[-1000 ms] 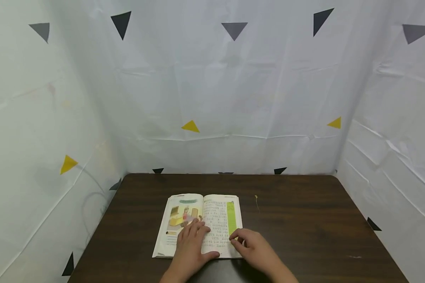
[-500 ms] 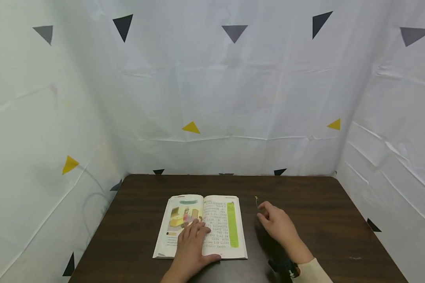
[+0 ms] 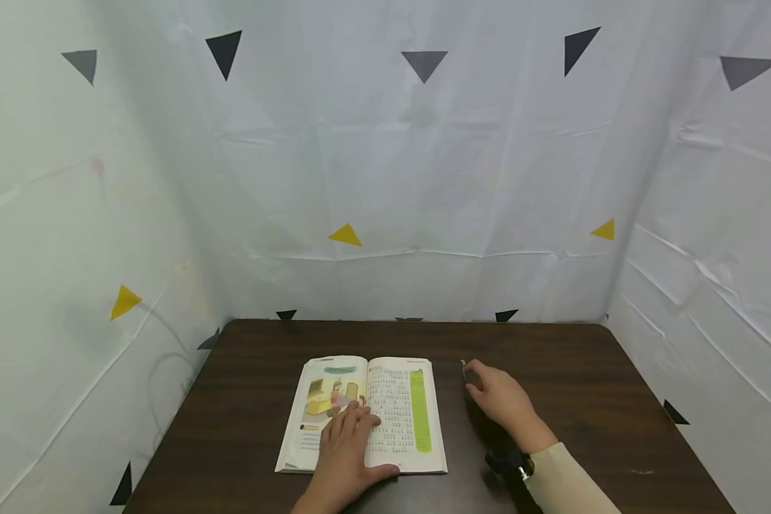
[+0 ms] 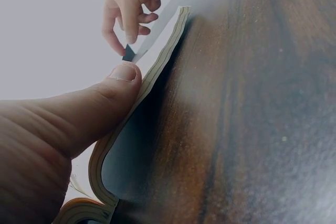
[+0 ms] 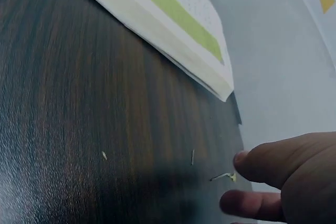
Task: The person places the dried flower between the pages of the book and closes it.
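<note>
An open book (image 3: 398,428) lies on the dark table, with a picture on its left page and a green strip on its right page. My left hand (image 3: 347,450) rests flat across the lower middle of it. In the left wrist view the left thumb (image 4: 100,103) lies along the book's page edge. To the right of the book, my right hand (image 3: 504,403) reaches over a small dried flower (image 5: 223,176) with a thin stem and yellow tip. Thumb and finger stand apart on either side of the flower in the right wrist view; I see no grip on it.
Small stem-like bits (image 5: 192,157) lie on the table (image 3: 585,400) near the flower. White sheeting (image 3: 424,171) with black, grey and yellow triangles stands behind the table and at both sides. A black band (image 3: 509,462) is on the right wrist.
My right hand has moved from the book's lower right page, rightward and away from me, to the dried flower. The left hand has stayed on the book.
</note>
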Available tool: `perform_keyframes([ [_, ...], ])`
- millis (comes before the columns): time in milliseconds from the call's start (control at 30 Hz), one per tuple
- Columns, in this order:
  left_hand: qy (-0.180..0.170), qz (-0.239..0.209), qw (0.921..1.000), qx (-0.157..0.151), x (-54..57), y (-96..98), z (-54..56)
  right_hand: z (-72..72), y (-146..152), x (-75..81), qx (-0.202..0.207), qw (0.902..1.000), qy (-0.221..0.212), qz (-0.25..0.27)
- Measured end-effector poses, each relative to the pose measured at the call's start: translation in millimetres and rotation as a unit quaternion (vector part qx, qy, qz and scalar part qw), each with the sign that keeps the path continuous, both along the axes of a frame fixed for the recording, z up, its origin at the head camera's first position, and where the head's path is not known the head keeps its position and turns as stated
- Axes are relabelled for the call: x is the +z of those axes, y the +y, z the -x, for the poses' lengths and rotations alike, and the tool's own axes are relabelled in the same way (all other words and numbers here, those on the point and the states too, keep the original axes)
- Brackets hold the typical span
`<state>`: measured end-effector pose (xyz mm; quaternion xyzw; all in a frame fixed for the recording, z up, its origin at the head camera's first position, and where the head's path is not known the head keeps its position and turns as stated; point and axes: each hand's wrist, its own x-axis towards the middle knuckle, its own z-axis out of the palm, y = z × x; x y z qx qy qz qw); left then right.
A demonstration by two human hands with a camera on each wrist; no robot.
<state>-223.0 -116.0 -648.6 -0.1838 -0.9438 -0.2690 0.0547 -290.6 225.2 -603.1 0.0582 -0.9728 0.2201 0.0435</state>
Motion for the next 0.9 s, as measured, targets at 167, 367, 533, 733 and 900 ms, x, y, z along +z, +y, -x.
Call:
perform_keyframes([
  [167, -0.004, 0.001, 1.0000, -0.001, -0.4, 0.0, -0.2, 1.8, 0.0, -3.4, 0.007, 0.9994, -0.004, -0.034],
  [367, -0.001, -0.001, 1.0000, 0.002, -1.0, 0.5, 0.3, 3.1, 3.1, -6.2, 0.017, 0.9987, 0.007, -0.047],
  [533, 0.008, -0.001, 1.0000, 0.001, -2.3, 0.1, 0.8, 5.6, 7.0, -7.8, 0.015, 0.9985, 0.013, -0.050],
  [733, 0.006, -0.001, 1.0000, 0.000, -3.5, -0.3, 2.1, 6.7, 10.1, -9.0, 0.006, 0.9987, 0.025, -0.045],
  [900, 0.001, -0.001, 1.0000, 0.000, -1.9, -0.2, 1.9, 5.5, 11.6, -7.6, -0.016, 0.9990, 0.011, -0.039],
])
